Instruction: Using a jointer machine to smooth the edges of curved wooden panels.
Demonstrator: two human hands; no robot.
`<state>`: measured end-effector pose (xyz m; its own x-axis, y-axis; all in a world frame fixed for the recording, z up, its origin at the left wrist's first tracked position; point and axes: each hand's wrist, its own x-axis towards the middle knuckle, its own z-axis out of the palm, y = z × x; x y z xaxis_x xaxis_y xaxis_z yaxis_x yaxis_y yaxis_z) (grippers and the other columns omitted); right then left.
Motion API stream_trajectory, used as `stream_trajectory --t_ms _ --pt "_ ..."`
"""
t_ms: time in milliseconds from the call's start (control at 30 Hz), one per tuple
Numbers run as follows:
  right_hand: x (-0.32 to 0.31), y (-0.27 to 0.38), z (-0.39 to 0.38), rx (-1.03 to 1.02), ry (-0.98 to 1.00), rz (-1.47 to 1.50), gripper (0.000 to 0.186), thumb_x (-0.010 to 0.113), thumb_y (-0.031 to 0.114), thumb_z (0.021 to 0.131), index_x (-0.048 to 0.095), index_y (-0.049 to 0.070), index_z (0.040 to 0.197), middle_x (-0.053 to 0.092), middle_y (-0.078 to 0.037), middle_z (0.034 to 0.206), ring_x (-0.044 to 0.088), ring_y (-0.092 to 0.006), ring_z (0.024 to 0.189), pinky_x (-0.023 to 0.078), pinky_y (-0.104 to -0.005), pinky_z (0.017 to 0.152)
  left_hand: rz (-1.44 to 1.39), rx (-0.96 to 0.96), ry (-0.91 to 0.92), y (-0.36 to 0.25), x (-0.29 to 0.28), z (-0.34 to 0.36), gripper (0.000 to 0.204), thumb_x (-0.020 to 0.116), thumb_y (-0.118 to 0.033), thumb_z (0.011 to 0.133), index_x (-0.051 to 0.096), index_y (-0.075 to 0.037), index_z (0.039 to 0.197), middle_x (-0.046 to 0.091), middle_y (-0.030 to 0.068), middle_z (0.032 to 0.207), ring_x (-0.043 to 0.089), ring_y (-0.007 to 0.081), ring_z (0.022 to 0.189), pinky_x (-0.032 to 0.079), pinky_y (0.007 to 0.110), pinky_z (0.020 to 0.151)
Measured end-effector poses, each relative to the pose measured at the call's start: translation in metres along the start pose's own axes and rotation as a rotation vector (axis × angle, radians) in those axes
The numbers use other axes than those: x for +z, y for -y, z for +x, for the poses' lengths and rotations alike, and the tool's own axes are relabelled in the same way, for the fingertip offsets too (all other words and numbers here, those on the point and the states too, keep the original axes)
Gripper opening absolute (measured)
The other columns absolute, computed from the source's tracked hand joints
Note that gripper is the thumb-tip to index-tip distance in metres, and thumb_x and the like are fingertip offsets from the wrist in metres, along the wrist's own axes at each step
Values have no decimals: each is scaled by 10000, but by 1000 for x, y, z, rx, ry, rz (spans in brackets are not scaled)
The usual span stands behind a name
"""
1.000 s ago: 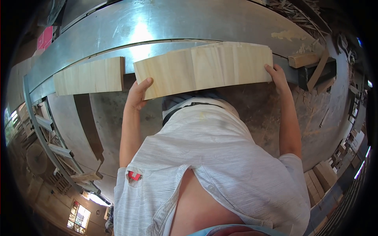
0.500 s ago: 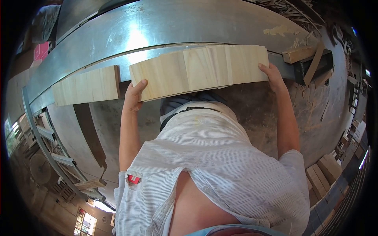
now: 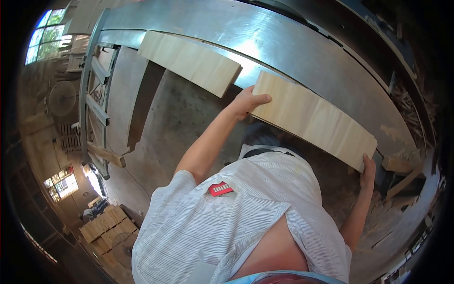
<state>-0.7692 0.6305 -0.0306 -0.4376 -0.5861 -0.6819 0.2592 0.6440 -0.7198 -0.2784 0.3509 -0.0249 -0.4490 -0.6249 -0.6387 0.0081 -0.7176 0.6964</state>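
Observation:
A long pale wooden board (image 3: 312, 118) lies at the front edge of the metal machine table, held by both my hands. My left hand (image 3: 246, 102) grips its left end, thumb on the top face and fingers underneath. At the lower right corner, my right hand (image 3: 368, 171) is closed on the edge, its fingers mostly hidden. The uneven right end hints at more than one layer, but I cannot tell how many. A second pale board (image 3: 189, 61) rests on the table's edge just left of my left hand, with a gap between them.
The shiny metal table (image 3: 198, 21) stretches beyond the boards. A metal frame with rollers (image 3: 98, 71) stands at its left end. Offcut wood (image 3: 397, 164) sits by the table's right end, and scrap strips (image 3: 409, 106) are heaped behind. Wooden panels (image 3: 109, 227) lie at lower left.
My view has turned left, so the boards and table now slant down to the right. The board stays in both hands, and its far edge looks more even than before.

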Motion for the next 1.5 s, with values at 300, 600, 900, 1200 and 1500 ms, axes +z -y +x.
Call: stream_trajectory --t_ms 300,600,900,1200,1500 --pt "12 19 -6 -24 1 -47 668 673 394 918 491 -71 1361 595 -169 1271 593 -274 1123 443 -413 980 76 15 18 5 -8 20 533 783 -198 849 568 11 1289 677 102 1168 659 190 1023 530 347 899" --pt "16 19 -1 -42 21 5 647 658 345 913 479 -84 1364 591 -188 1265 585 -301 1133 443 -428 981 74 42 37 -14 3 13 527 731 -211 849 573 13 1299 658 122 1203 618 223 1089 472 358 969" --pt "20 17 -3 -37 3 -4 551 647 319 934 518 -58 1315 598 -168 1262 584 -273 1133 436 -409 989 66 11 31 -20 -2 9 517 739 -189 862 565 12 1307 657 113 1215 631 211 1088 486 341 963" --pt "67 38 2 -79 99 10 582 630 344 961 500 -67 1353 593 -143 1284 565 -242 1154 418 -386 1013 30 84 39 -60 -43 -11 561 772 -185 847 537 -17 1327 651 94 1204 638 199 1083 511 355 945" --pt "203 52 -1 -81 278 124 551 615 260 986 451 -60 1403 568 -141 1344 552 -234 1214 423 -379 1044 122 199 -225 -119 -156 -76 579 801 -245 832 564 -4 1302 665 81 1200 642 186 1079 507 339 942"
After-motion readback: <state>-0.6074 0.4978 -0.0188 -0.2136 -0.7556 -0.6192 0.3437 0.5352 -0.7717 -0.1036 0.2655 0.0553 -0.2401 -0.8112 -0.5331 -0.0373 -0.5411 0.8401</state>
